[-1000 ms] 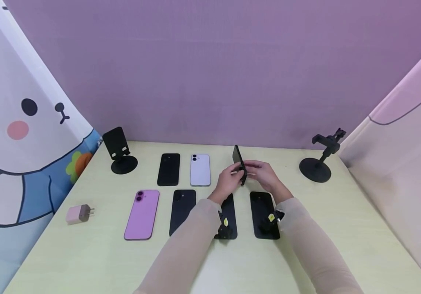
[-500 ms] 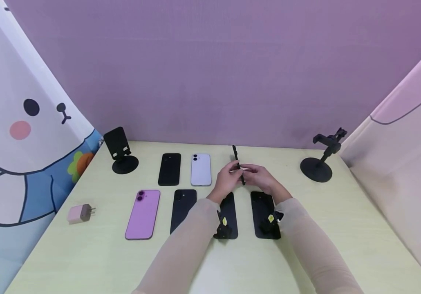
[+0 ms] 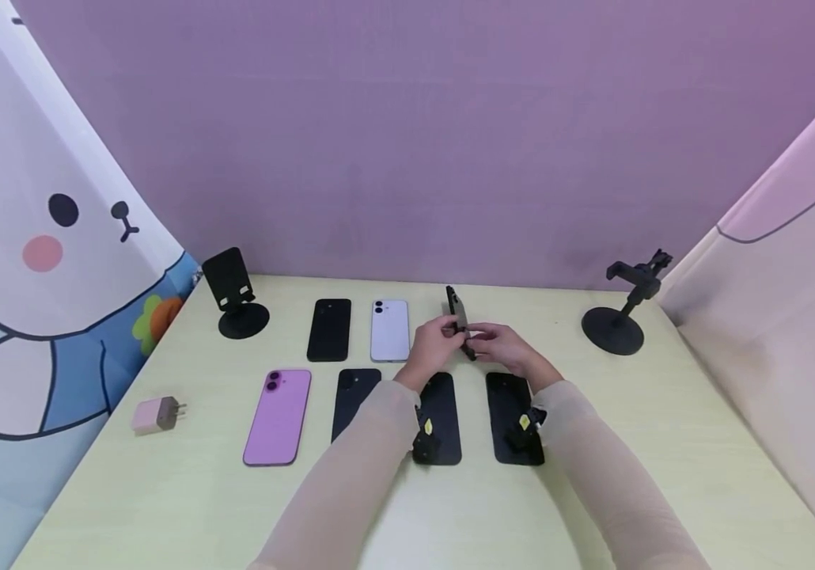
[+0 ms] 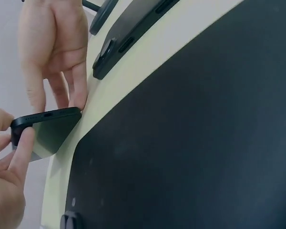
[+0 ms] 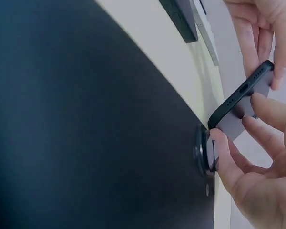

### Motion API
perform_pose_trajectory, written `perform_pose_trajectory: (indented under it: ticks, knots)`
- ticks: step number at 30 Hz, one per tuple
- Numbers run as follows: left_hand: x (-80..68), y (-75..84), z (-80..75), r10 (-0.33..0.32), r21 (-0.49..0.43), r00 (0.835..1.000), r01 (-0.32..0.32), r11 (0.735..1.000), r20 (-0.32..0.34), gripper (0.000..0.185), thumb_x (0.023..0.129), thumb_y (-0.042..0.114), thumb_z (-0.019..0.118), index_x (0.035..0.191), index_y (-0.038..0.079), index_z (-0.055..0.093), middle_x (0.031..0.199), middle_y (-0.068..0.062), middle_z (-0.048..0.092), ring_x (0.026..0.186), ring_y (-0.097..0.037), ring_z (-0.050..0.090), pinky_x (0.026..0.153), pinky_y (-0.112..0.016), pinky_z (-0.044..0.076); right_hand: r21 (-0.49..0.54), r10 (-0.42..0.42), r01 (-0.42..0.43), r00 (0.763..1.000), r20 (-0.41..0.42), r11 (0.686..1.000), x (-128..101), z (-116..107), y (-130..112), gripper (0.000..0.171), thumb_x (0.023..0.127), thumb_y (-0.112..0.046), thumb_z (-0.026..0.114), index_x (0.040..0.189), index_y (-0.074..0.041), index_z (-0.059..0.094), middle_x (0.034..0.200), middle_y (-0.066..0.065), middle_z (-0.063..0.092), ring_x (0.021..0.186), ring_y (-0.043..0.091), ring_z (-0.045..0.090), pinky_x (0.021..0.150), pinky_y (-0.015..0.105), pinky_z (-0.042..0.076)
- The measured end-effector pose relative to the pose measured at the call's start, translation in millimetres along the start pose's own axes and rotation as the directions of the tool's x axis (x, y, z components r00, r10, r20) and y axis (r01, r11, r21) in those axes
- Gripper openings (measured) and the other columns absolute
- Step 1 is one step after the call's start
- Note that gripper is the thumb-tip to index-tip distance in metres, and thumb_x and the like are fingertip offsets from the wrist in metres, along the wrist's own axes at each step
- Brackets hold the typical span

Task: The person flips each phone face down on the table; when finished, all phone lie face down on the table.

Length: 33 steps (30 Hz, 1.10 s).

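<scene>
A black phone (image 3: pixel 456 305) stands on edge between the two hands at the back middle of the table. My left hand (image 3: pixel 432 347) pinches one side of it between thumb and fingers. On the other side, my right hand (image 3: pixel 506 347) holds it with its fingertips. Both wrist views show the phone's bottom edge with the charging port (image 5: pixel 244 88). In the right wrist view, right-hand fingertips (image 5: pixel 258 102) lie on its glossy face. Below the hands lie two black phones, one (image 3: pixel 445 404) partly covered by the left wrist camera, the other (image 3: pixel 503 393) by the right one.
To the left lie a black phone (image 3: pixel 329 330), a white phone (image 3: pixel 389 332), a purple phone (image 3: pixel 277 418) and a dark phone (image 3: pixel 354 393) partly under the left sleeve. A charger plug (image 3: pixel 156 415) is at far left. Black stands rise at back left (image 3: pixel 244 320) and back right (image 3: pixel 612 330).
The phone between the hands has turned about its upright axis, passing edge-on to the camera, so its other face shows. Both hands shifted slightly left. The things on the table stay put.
</scene>
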<state>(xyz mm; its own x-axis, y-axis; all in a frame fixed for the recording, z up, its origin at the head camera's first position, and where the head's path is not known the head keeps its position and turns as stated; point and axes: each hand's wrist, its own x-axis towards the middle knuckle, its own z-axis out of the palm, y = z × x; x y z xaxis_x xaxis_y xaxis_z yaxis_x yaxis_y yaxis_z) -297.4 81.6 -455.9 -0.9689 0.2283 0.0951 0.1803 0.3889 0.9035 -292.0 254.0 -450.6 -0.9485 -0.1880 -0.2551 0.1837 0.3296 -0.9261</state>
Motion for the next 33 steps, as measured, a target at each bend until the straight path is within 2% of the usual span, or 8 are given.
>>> perform_pose_trajectory:
  ticks: [5, 11, 15, 21, 26, 33]
  knots:
    - [0.3, -3.2, -5.5, -0.038, 0.110, 0.998, 0.034, 0.993, 0.041, 0.040, 0.093, 0.016, 0.065, 0.132, 0.008, 0.061, 0.113, -0.008, 0.067, 0.099, -0.018, 0.063, 0.077, -0.030, 0.051, -0.078, 0.002, -0.002, 1.000, -0.008, 0.997, 1.5, -1.1, 0.8, 0.052, 0.094, -0.006, 0.064, 0.142, 0.002, 0.046, 0.134, 0.030, 0.045, 0.114, 0.037, 0.055, 0.090, 0.042, 0.050]
    - [0.2, -8.5, -10.3, -0.039, 0.199, 0.997, 0.025, 0.980, 0.069, 0.036, 0.091, 0.014, 0.068, 0.126, 0.005, 0.065, 0.106, -0.009, 0.067, 0.092, -0.020, 0.061, 0.077, -0.033, 0.050, -0.195, -0.036, 0.032, 0.999, -0.016, 0.980, 0.3, 1.1, -1.2, 0.052, 0.091, -0.005, 0.067, 0.140, 0.003, 0.049, 0.134, 0.032, 0.045, 0.115, 0.040, 0.053, 0.087, 0.041, 0.050]
    - [0.4, -12.8, -10.6, -0.039, 0.249, 0.995, 0.015, 0.968, 0.091, 0.038, 0.091, 0.016, 0.070, 0.126, 0.004, 0.064, 0.112, -0.010, 0.067, 0.099, -0.022, 0.062, 0.084, -0.035, 0.050, -0.256, -0.057, 0.046, 0.998, -0.035, 0.966, -0.3, 3.2, -2.3, 0.050, 0.089, -0.005, 0.069, 0.136, 0.004, 0.053, 0.131, 0.032, 0.047, 0.117, 0.042, 0.050, 0.088, 0.043, 0.049]
    - [1.5, -13.8, -10.9, -0.054, 0.254, 0.993, 0.025, 0.967, 0.108, 0.040, 0.092, 0.016, 0.070, 0.128, 0.001, 0.062, 0.126, -0.012, 0.062, 0.119, -0.027, 0.055, 0.096, -0.039, 0.045, -0.291, -0.063, 0.043, 0.996, -0.060, 0.956, 0.8, 5.8, -2.2, 0.048, 0.088, -0.005, 0.071, 0.133, 0.004, 0.056, 0.129, 0.031, 0.050, 0.116, 0.040, 0.050, 0.091, 0.044, 0.046]
    - [2.3, -13.0, -10.3, -0.072, 0.264, 0.990, 0.039, 0.964, 0.119, 0.041, 0.091, 0.017, 0.070, 0.128, 0.001, 0.062, 0.127, -0.013, 0.061, 0.121, -0.028, 0.053, 0.098, -0.039, 0.044, -0.314, -0.031, 0.006, 0.997, -0.075, 0.950, 1.4, 7.8, -3.3, 0.048, 0.088, -0.006, 0.071, 0.134, 0.001, 0.056, 0.130, 0.028, 0.050, 0.117, 0.039, 0.050, 0.090, 0.044, 0.046]
    - [4.1, -13.8, -10.3, -0.064, 0.336, 0.986, 0.009, 0.942, 0.151, 0.043, 0.092, 0.018, 0.070, 0.130, 0.001, 0.061, 0.129, -0.015, 0.058, 0.122, -0.028, 0.052, 0.098, -0.038, 0.044, -0.340, -0.010, -0.019, 0.996, -0.084, 0.940, 2.0, 9.7, -4.1, 0.050, 0.089, -0.008, 0.071, 0.136, -0.003, 0.055, 0.130, 0.026, 0.050, 0.115, 0.037, 0.051, 0.089, 0.043, 0.047]
